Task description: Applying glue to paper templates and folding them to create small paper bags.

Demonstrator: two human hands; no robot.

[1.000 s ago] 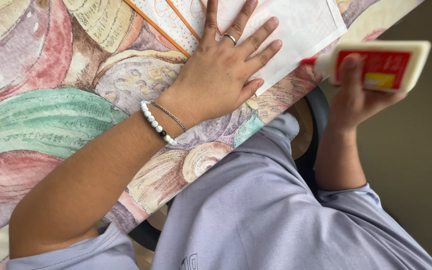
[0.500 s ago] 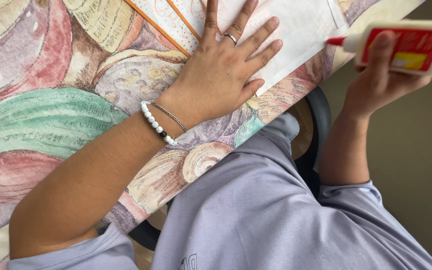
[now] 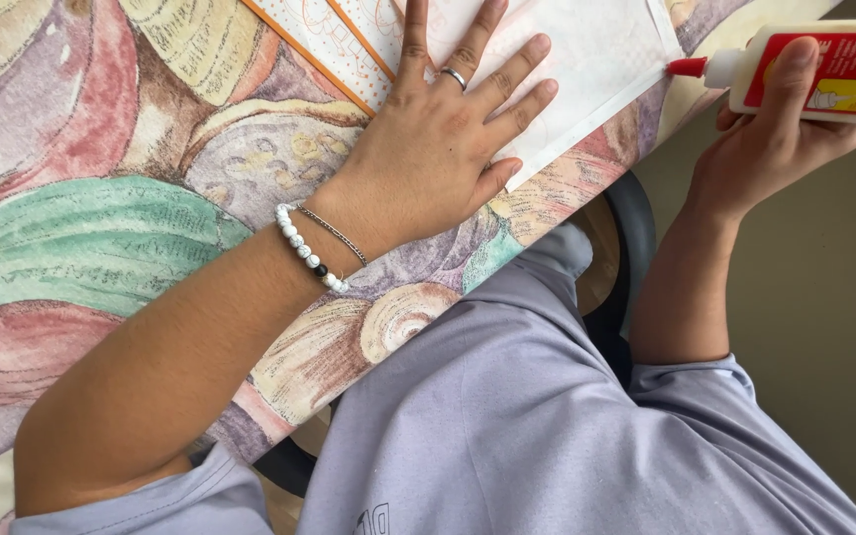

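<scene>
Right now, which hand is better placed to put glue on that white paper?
The right hand, probably. It grips the glue bottle with the red nozzle at the edge of the white paper. The left hand lies flat on the paper, pinning it to the patterned tablecloth.

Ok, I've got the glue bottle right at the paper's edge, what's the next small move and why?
Probably tip the glue bottle a touch lower so its red nozzle meets the white paper, then squeeze gently. The nozzle sits right at the paper's corner edge, the right hand grips the bottle, and the left hand lies flat, pinning the sheet.
</scene>
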